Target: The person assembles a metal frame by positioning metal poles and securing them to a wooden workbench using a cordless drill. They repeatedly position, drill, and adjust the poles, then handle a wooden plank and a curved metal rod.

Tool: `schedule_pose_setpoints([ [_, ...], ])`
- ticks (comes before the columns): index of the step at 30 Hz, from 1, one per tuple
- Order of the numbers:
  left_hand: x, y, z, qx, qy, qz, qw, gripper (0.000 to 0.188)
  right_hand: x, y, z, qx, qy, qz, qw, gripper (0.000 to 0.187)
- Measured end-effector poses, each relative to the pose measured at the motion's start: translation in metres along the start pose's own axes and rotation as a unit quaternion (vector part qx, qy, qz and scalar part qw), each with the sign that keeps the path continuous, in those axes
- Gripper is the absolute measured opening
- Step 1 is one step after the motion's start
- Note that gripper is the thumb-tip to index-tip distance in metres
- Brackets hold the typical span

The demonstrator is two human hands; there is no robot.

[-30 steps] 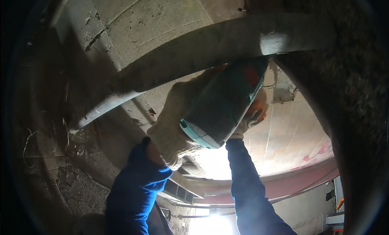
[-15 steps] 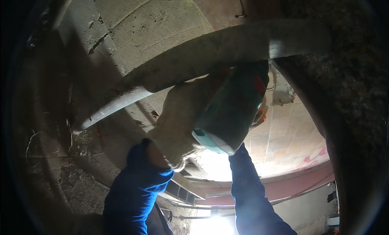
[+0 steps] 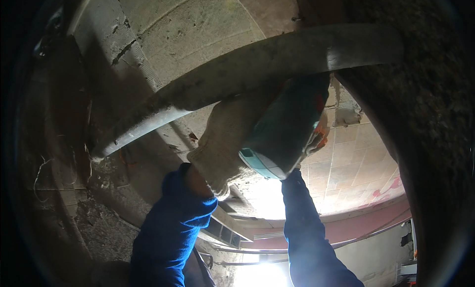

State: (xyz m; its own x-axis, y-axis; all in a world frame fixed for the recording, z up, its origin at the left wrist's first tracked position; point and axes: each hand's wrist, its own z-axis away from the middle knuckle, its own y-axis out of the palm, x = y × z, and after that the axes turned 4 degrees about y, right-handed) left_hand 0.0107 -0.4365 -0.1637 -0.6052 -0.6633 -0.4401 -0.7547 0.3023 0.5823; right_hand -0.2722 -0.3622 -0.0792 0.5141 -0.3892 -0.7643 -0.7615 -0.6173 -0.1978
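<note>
A dark green power tool (image 3: 284, 126) with a teal rear cap is held overhead, its nose against a grey pipe (image 3: 257, 64) that crosses under the ceiling; it looks heavy, rigid and hard-shelled, best gripped around its thick body with both hands. Its long axis runs from lower left, cap end, up to the right toward the pipe. The gloved left hand (image 3: 225, 138) wraps the body's left side; the right hand (image 3: 319, 136) curls behind it, fingers mostly hidden.
</note>
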Motion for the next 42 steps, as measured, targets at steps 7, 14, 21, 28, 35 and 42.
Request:
schedule_pose_setpoints([
  [7,0.007,-0.002,0.001,0.017,-0.096,0.121,0.988,0.051,-0.002,-0.002,-0.001,0.000,-0.018,0.018,1.000,0.081],
  [14,-0.005,-0.004,0.005,0.021,-0.224,0.234,0.946,0.044,0.000,0.003,0.000,-0.043,0.007,-0.038,0.998,0.082],
  [21,-0.001,-0.002,-0.003,0.026,-0.030,-0.016,0.999,0.051,0.001,-0.003,-0.004,-0.037,-0.036,0.003,0.999,0.081],
  [28,-0.007,-0.001,-0.003,0.018,-0.062,-0.010,0.998,0.055,0.006,-0.012,-0.007,-0.021,-0.026,0.010,0.999,0.078],
  [35,0.002,0.005,-0.005,0.013,-0.048,0.013,0.999,0.055,0.002,-0.002,-0.005,-0.041,-0.018,-0.051,0.998,0.079],
  [42,0.012,0.008,0.032,-0.092,-0.240,0.546,0.798,0.047,0.001,-0.006,-0.002,-0.038,-0.042,-0.008,0.998,0.082],
])
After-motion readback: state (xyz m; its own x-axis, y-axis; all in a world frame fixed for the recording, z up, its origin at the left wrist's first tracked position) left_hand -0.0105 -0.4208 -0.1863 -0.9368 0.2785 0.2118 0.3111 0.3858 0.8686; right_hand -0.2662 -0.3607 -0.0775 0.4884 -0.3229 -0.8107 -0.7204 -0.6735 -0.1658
